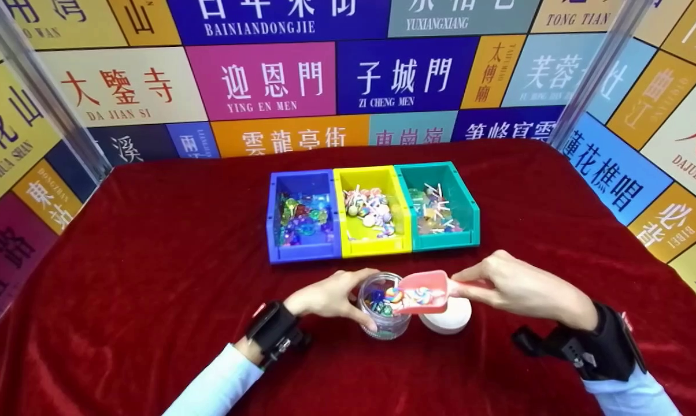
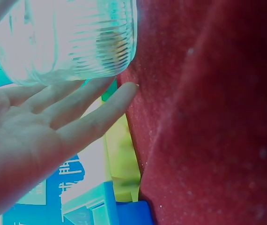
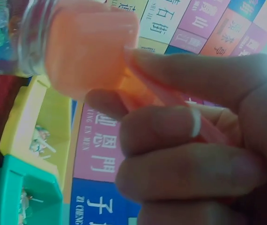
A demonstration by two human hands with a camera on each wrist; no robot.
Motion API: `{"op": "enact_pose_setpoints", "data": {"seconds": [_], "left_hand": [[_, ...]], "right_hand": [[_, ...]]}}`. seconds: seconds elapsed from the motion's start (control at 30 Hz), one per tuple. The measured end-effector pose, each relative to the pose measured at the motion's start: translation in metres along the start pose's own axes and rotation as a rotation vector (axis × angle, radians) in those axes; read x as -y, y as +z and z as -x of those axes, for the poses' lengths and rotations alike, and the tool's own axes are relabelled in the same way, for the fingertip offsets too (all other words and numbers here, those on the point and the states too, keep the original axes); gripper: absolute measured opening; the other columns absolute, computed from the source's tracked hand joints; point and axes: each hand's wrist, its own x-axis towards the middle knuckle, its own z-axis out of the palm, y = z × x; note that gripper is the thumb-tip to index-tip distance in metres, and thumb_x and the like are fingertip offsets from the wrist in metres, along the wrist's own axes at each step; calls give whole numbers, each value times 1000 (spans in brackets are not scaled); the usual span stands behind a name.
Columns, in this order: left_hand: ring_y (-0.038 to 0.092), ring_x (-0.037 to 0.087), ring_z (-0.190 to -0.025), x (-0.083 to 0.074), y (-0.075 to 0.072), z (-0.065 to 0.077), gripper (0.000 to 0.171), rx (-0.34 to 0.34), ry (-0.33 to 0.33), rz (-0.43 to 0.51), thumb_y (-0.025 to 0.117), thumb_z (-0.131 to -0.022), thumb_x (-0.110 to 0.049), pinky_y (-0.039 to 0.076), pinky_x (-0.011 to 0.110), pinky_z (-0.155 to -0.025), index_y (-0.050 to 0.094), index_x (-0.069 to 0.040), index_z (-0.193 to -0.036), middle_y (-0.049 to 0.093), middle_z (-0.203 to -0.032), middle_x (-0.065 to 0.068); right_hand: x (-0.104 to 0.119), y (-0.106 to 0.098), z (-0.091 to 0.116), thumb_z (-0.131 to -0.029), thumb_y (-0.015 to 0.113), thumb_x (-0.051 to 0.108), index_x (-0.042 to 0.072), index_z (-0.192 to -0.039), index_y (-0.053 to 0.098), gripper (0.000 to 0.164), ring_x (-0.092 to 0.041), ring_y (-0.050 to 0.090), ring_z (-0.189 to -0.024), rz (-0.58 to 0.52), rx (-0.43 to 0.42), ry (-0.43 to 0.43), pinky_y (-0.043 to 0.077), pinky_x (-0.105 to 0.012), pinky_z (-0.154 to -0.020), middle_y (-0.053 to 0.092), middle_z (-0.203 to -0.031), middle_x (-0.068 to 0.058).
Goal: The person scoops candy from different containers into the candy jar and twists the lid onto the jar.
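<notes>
My left hand (image 1: 328, 294) holds a clear ribbed jar (image 1: 395, 332), thumb on the near side and fingers behind it. Blue and green candies show inside the jar. With curled fingers, my right hand (image 1: 521, 289) grips the handle of a pink scoop (image 1: 437, 277). The scoop's front end overlaps the jar's mouth, and colourful swirl lollipops (image 1: 422, 295) lie in it. In the right wrist view the scoop's underside (image 3: 93, 51) hides most of the jar's mouth. A white lid (image 1: 453, 318) rests on the cloth right of the jar, partly below the scoop.
Behind the hands, three joined bins stand in a row: a blue bin (image 1: 304, 252) with clear coloured pieces, a yellow bin (image 1: 377, 247) and a green bin (image 1: 449, 240) with lollipops. Dark red cloth (image 1: 169, 231) covers the table. Panels with printed signs (image 1: 261, 81) enclose the back and sides.
</notes>
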Motion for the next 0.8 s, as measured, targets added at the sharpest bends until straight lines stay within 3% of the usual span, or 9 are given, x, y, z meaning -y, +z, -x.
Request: {"op": "enact_pose_setpoints", "data": {"seconds": [0.43, 0.8], "left_hand": [[55, 15, -102, 0, -1, 1, 72, 5, 23, 7, 77, -66, -28, 42, 24, -90, 43, -6, -126, 59, -113, 5], [54, 18, -104, 0, -1, 1, 73, 7, 8, -30, 76, -69, -28, 41, 27, -92, 41, -3, -128, 58, -115, 8]], "right_hand": [[24, -7, -9, -87, 51, 41, 23, -76, 66, 26, 1, 30, -43, 111, 22, 143, 26, -16, -40, 35, -50, 15], [24, -8, -9, -87, 52, 40, 23, -71, 64, 26, 1, 30, -44, 129, 0, 140, 26, -16, -41, 34, -51, 15]]}}
